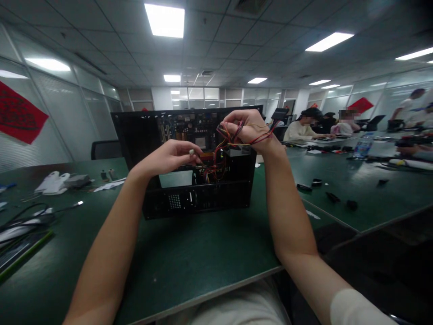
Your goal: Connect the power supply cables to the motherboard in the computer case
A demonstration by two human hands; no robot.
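A black computer case point(203, 198) stands on the green table in front of me, its open side facing me. Inside it I see a motherboard point(189, 124) and a tangle of coloured power cables point(216, 169). My right hand point(245, 126), at the upper right of the case, pinches a bunch of red, yellow and black wires point(233, 134). Some strands cross the wrist to a black connector point(280, 113). My left hand point(176, 155) reaches into the case, closed around a small pale connector point(192, 152) with thin wires. A grey metal box, perhaps the power supply point(238, 150), is partly hidden behind the wires.
At left on the green table point(189, 253) lie a white plastic bag point(53, 181), a grey box point(77, 180) and cables point(30, 214). Small black parts point(333, 197) and a water bottle point(363, 145) are on the right. Several people point(306, 128) sit or stand farther back.
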